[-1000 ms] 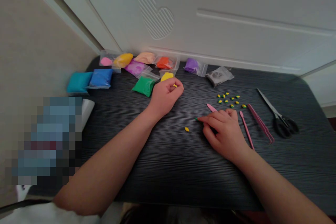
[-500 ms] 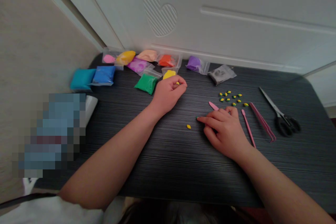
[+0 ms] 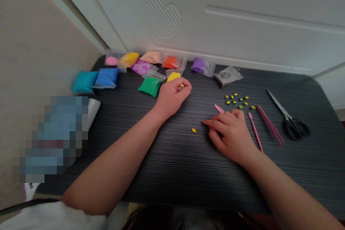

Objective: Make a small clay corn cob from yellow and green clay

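My left hand rests on the dark table with its fingers curled together in front of a bag of yellow clay. What those fingers hold, if anything, is hidden; a bit of yellow shows beside them. My right hand lies palm down, index finger stretched out. Its tip presses a tiny piece of green clay on the table. Left of that fingertip is a small yellow clay oval. Partly under the right hand lies a pink modelling tool. Several small yellow-and-green clay pieces are grouped beyond it.
Right of my right hand lie a thin pink tool, pink tweezers and black-handled scissors. Bags of clay line the back, among them green, purple and blue. A blurred-out object sits at left.
The green bit under my right fingertip looks slightly flatter and thinner. My left hand has stayed in place.
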Tool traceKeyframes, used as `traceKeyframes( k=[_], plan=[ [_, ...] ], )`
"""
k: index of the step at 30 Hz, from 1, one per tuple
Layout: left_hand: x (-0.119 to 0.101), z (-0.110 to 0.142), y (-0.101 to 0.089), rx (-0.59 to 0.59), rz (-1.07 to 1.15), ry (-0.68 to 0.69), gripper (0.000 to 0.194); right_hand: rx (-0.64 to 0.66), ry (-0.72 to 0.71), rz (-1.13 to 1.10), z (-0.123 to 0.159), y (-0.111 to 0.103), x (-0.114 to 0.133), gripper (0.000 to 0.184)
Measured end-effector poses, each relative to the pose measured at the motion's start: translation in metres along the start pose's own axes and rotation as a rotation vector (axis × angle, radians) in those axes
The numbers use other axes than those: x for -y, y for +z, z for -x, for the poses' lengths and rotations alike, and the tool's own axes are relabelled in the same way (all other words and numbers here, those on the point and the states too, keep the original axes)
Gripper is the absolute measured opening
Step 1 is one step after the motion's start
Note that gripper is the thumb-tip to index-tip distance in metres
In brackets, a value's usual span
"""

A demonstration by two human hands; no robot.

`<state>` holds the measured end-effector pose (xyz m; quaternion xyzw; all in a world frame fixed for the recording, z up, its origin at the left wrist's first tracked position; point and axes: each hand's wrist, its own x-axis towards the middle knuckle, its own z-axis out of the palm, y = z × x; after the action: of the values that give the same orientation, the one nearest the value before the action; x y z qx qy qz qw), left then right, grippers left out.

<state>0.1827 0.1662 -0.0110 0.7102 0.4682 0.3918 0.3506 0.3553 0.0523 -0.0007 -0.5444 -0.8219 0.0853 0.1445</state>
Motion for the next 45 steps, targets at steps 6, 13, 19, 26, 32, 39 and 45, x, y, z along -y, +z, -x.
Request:
traceKeyframes(
  k=[6, 13, 19, 26, 32, 39, 45],
  plan=[
    [0.0006, -0.0002, -0.0001, -0.024, -0.011, -0.002, 0.011, 0.011, 0.002, -0.014, 0.0007, -0.0002, -0.001, 0.023],
    [0.0008, -0.0005, 0.0, -0.019, -0.02, -0.001, 0.012, -0.01, 0.017, -0.006, -0.0001, 0.002, -0.0011, 0.024],
    [0.001, -0.0001, -0.0002, -0.009, 0.002, -0.008, 0.011, -0.057, 0.031, -0.002, 0.0008, 0.0013, -0.0019, 0.025],
    [0.0008, 0.0003, -0.0002, -0.016, 0.033, -0.001, 0.01, -0.052, 0.028, 0.008, 0.0001, 0.0022, -0.0009, 0.022],
    [0.0009, 0.0008, 0.0, -0.025, 0.026, 0.002, 0.01, -0.036, -0.016, -0.022, -0.0003, 0.002, 0.0008, 0.02],
    [0.0018, 0.0006, -0.0001, -0.018, 0.048, 0.0, 0.01, -0.042, 0.018, 0.004, -0.001, 0.0025, -0.0003, 0.022],
    [0.0005, 0.0004, -0.0001, -0.019, 0.067, 0.002, 0.01, -0.026, 0.005, -0.001, 0.0, 0.0021, 0.001, 0.02]
  ],
)
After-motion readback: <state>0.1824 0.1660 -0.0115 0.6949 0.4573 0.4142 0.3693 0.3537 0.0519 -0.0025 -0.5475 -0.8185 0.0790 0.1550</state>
